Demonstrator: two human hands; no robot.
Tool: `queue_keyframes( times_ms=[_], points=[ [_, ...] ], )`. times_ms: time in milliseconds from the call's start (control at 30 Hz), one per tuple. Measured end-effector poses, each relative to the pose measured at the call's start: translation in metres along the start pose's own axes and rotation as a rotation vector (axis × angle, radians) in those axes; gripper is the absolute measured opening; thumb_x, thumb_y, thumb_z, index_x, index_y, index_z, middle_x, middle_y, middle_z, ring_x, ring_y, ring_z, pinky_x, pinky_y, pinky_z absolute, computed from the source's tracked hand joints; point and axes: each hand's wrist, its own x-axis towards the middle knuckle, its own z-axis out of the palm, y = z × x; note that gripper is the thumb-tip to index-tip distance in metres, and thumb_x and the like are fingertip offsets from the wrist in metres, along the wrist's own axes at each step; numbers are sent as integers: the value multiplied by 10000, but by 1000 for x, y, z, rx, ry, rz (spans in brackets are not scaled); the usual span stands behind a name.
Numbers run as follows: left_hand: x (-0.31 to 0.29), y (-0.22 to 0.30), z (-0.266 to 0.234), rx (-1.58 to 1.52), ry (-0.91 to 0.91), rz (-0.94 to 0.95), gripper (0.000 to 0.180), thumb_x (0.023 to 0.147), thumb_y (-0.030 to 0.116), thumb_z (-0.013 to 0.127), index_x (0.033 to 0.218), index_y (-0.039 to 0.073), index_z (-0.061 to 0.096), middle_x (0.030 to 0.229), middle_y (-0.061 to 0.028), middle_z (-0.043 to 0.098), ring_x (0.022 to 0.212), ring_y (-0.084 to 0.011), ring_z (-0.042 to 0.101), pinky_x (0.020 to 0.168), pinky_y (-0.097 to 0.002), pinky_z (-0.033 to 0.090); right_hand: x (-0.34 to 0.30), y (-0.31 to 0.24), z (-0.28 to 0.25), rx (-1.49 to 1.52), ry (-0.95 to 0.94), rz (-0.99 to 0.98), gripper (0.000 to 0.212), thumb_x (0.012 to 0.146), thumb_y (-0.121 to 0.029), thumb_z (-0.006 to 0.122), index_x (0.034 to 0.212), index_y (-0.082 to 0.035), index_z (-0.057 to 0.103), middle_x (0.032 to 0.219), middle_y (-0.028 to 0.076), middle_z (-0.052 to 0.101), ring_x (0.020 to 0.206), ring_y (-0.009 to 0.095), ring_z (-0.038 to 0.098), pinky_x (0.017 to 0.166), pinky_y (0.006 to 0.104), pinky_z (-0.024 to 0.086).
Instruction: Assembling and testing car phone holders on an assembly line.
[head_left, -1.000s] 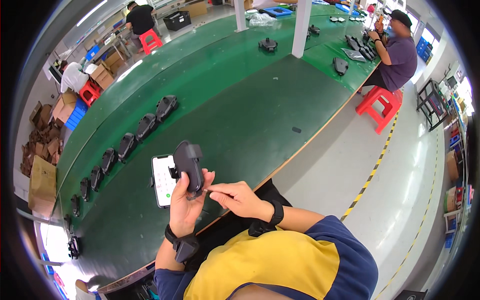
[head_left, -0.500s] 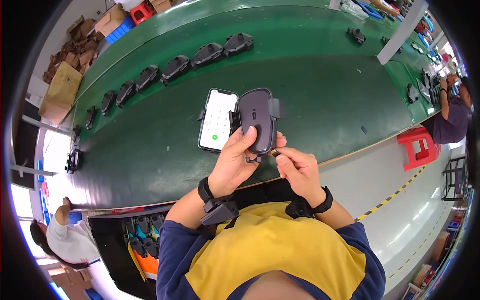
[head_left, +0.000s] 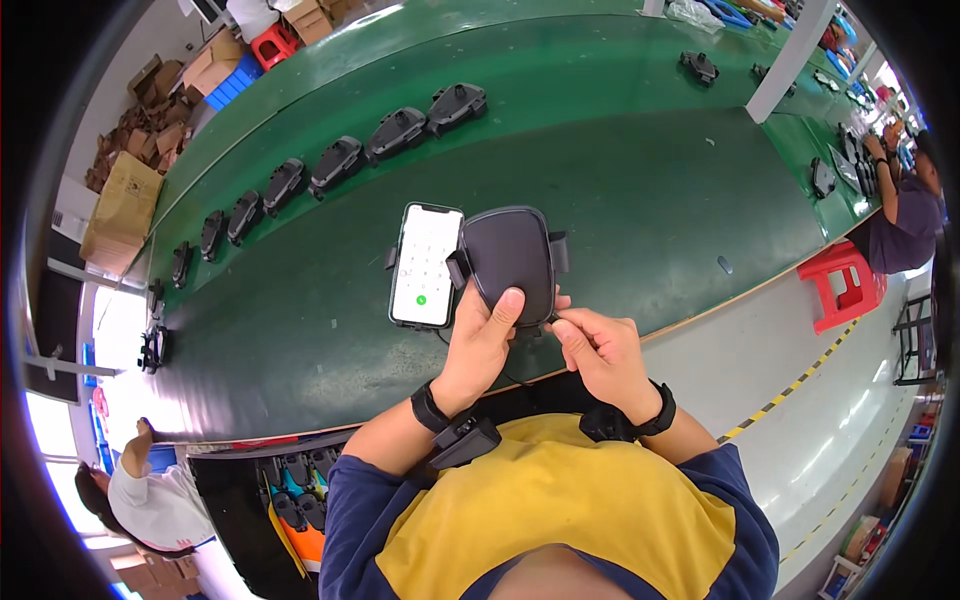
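Note:
My left hand (head_left: 480, 345) grips a black phone holder (head_left: 508, 255) by its lower left, thumb on the flat front plate. Side clamp arms stick out from both its edges. At the holder's lower right edge, my right hand (head_left: 605, 358) pinches a dark cable plug (head_left: 553, 319). The plug's tip is out of sight, so how far it sits in the holder cannot be told. Just left of the holder, a smartphone (head_left: 427, 265) with a lit keypad screen rests in another dark clamp holder on the green table (head_left: 640, 190). A thin black cable shows below my hands.
Several black holders (head_left: 335, 165) stand in a curved row toward the far left. Another holder (head_left: 699, 68) is at the far right, near a white post (head_left: 790, 65). A red stool (head_left: 843, 290) and a person (head_left: 905, 225) are at right; another person (head_left: 155, 505) is lower left.
The holder has turned so its front plate faces me more fully. The plug's metal tip, visible before below the holder, is now hidden at its lower edge. The view has shifted slightly.

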Motion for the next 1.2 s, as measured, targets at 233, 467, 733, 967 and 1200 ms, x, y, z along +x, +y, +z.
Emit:
queue_keyframes(
  times_ms=[233, 467, 733, 967, 1200],
  points=[
    [20, -12, -8, 153, -32, -37, 412, 916, 298, 482, 1183, 4, 372, 1049, -118, 562, 935, -189, 599, 779, -287, 487, 16, 15, -9, -88, -46, 22, 166, 877, -132, 527, 870, 12, 609, 503, 30, 500, 421, 71, 469, 410, 230, 370],
    [2, -15, -25, 124, 78, -424, 391, 908, 268, 503, 1172, -11, 431, 1028, -114, 579, 866, -175, 600, 764, -286, 485, 25, 51, -29, 55, -68, 399, 187, 882, -159, 524, 843, -10, 630, 516, 20, 533, 368, 59, 445, 363, 213, 345],
    [-38, 26, -79, 1112, 564, 258, 337, 798, 115, 634, 1105, 8, 544, 878, -62, 603, 661, -92, 584, 538, -210, 451, 29, 51, -35, -613, 26, 8, 185, 866, -167, 556, 826, -6, 636, 603, 35, 580, 485, 72, 522, 445, 204, 401],
    [-21, 38, -108, 617, 437, -216, 667, 744, 27, 660, 1327, 22, 337, 1002, -134, 548, 713, -142, 592, 562, -238, 501, 66, 8, -81, -563, 97, 50, 179, 858, -169, 574, 906, -8, 635, 688, 26, 592, 586, 76, 540, 527, 193, 429],
    [-22, 26, -112, 444, 373, -154, 735, 743, -14, 644, 1359, -17, 244, 1034, -134, 545, 767, -152, 596, 632, -247, 532, 172, 2, -16, -253, -416, 244, 263, 897, -195, 489, 1062, -17, 592, 822, 43, 602, 695, 88, 559, 566, 214, 473]
  ],
)
